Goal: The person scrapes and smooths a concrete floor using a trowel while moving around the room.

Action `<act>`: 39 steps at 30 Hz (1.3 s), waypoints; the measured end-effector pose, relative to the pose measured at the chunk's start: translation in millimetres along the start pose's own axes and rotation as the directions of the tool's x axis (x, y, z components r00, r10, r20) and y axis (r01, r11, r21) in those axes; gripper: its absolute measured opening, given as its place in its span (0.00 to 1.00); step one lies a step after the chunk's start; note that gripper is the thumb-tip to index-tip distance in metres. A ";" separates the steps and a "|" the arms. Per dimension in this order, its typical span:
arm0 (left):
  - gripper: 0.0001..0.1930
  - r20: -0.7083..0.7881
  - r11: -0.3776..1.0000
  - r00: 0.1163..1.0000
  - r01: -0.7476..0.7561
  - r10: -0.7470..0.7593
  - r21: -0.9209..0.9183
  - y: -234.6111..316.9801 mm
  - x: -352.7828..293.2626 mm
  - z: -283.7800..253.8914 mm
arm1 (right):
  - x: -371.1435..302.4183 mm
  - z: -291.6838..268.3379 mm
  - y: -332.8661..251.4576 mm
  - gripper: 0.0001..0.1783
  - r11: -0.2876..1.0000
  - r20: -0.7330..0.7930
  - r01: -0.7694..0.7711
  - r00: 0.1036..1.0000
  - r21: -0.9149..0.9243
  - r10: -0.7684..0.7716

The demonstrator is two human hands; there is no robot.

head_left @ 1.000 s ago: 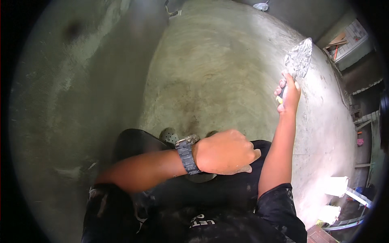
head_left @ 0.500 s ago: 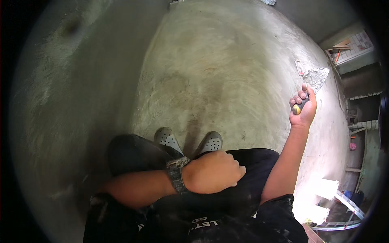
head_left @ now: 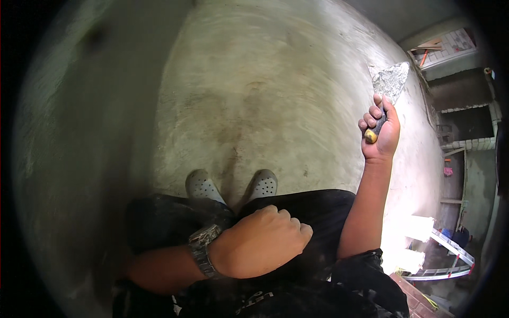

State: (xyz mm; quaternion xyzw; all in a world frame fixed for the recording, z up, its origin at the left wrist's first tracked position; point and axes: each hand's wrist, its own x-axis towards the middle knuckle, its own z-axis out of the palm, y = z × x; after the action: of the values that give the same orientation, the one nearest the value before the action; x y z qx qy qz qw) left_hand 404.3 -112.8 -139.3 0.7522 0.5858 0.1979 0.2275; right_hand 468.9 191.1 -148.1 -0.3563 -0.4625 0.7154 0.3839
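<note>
right hand (head_left: 382,127), right of frame, wraps the trowel's (head_left: 391,82) handle, blade angled toward the upper right — probably keeping smeared metal off the dark trousers (head_left: 313,204). left hand (head_left: 260,244), lower centre, knuckles up — palm hidden, can't tell if it's closed.

One head-worn fisheye view, angled downward
</note>
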 end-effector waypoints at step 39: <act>0.10 -0.435 0.998 0.900 -0.009 -0.019 -0.061 -16.5 11.1 50.0 | 64.9 -67.7 2.0 0.18 0.996 0.249 -0.034 0.968 0.083 0.012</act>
State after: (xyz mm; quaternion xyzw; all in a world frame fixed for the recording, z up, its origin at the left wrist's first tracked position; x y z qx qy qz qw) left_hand 422.1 -104.1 -189.3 0.6802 0.6173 0.3784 0.1146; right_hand 497.7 273.9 -181.6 -0.2523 -0.4713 0.7782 0.3296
